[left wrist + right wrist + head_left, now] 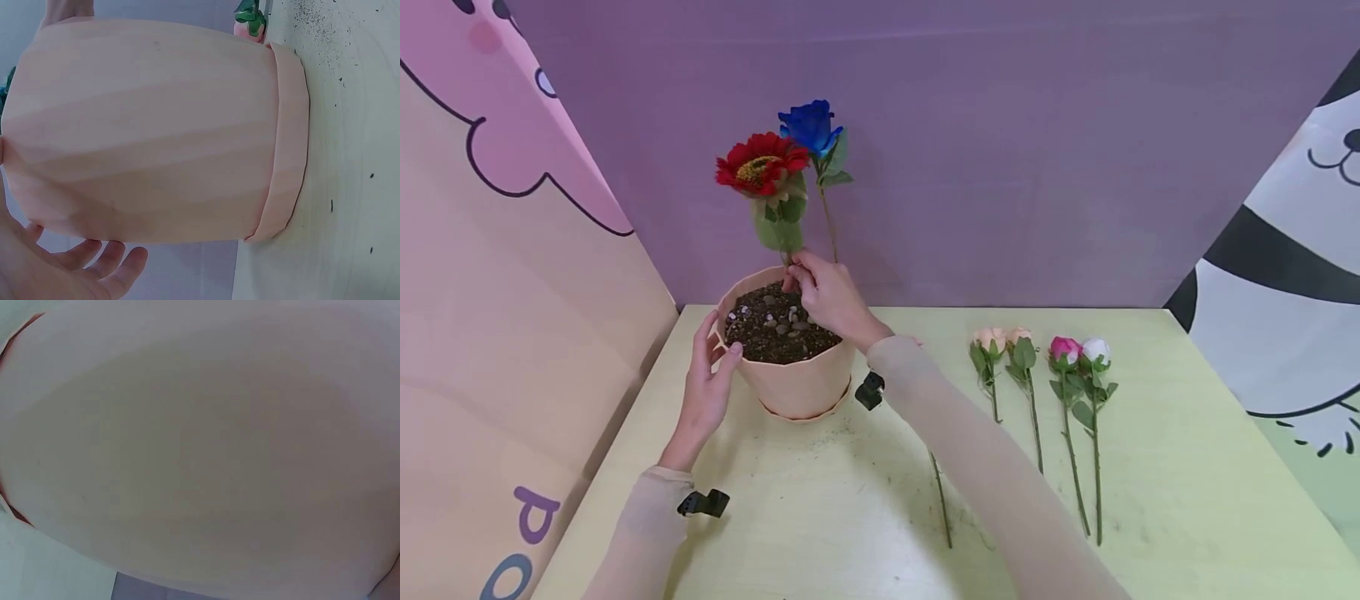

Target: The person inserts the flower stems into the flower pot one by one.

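Note:
A pale pink flower pot (797, 383) filled with dark soil (775, 333) and pebbles stands on its saucer at the left of the table. My left hand (706, 392) grips its left rim, thumb at the top edge; the left wrist view shows the other fingers (115, 262) along the pot's side. Over the soil, my right hand (831, 296) pinches the stem of a red flower (762, 165) with a yellow centre, held upright. Behind it rises a blue rose (811, 129), its lower stem hidden by the right hand. Pot wall fills the right wrist view.
Right of the pot lie two peach roses (990, 340), a pink rose (1065, 350) and a white rose (1096, 350). Another stem (942, 500) runs partly under the right forearm. Soil crumbs dot the table (805, 517). A purple wall (1000, 167) stands behind.

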